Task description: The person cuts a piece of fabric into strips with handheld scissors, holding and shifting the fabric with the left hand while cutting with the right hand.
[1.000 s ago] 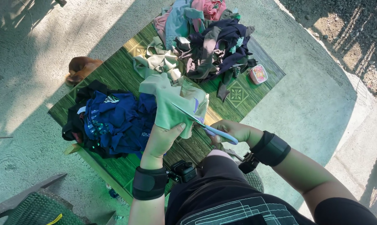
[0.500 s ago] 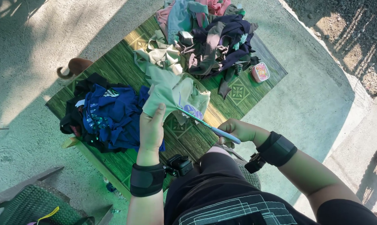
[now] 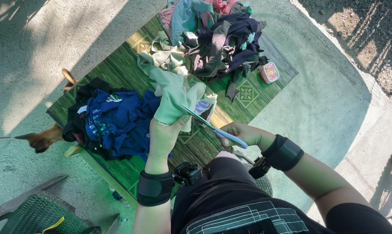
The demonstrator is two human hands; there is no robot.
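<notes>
Nearest, left hand clamped on the lower edge of a pale green cloth piece, held up above the green patterned tabletop. Right hand closed around the blue-handled scissors, blades parted and set into the cloth's right edge beside a printed patch. Cut judged begun, not finished; piece not yet severed. Just left, heap of dark blue and black fabric, apparently sorted. Farther off, large mixed pile of grey, navy, teal and pink garments, seemingly unprocessed. Small round pink tin at the table's right edge. Brown animal partly visible beyond the left side.
</notes>
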